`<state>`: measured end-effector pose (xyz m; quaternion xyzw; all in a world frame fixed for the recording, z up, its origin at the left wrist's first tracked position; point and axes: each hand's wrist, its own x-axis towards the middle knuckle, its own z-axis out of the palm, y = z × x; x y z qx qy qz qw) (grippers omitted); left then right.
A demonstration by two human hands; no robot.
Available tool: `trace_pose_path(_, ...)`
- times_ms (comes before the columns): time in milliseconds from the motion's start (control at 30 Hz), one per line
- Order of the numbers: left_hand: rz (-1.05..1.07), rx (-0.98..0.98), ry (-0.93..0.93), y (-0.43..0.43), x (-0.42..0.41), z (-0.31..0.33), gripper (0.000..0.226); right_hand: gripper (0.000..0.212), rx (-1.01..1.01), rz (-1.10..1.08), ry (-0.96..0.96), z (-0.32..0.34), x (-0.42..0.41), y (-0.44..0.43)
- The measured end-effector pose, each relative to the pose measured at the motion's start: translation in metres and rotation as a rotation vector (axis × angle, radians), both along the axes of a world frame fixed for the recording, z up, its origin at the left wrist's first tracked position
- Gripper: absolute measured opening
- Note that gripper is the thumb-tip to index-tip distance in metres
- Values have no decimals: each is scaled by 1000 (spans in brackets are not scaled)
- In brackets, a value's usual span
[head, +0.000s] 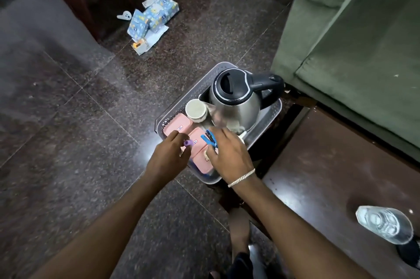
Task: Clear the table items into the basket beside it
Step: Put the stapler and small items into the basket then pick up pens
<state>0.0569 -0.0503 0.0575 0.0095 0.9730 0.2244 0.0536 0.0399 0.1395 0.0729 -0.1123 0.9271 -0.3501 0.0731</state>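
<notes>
A clear perforated basket stands on the floor beside the dark wooden table. Inside it are a steel kettle with a black lid and handle, a white cup and pink lidded boxes. My left hand hovers over the basket's near end, fingers closed on a small purple object. My right hand, with a silver bracelet, is beside it over the pink boxes, holding a blue stapler.
A clear glass bottle lies on the table at the lower right. A green sofa stands behind the table. Blue patterned packets and papers lie on the dark floor near a wooden furniture leg.
</notes>
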Motion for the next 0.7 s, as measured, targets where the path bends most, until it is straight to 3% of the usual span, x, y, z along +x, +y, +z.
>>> trace_pose_path(200, 50, -13, -52, -2, -6, -17, 15, 35, 145, 171, -49, -8, -40, -31)
trace_pose_path(333, 73, -8, -52, -5, -10, -25, 19, 38, 190, 196, -127, -17, -49, -44)
trace_pose_path(700, 63, -24, -37, -12, -10, -29, 26, 43, 149, 166, -144, -33, -51, -50)
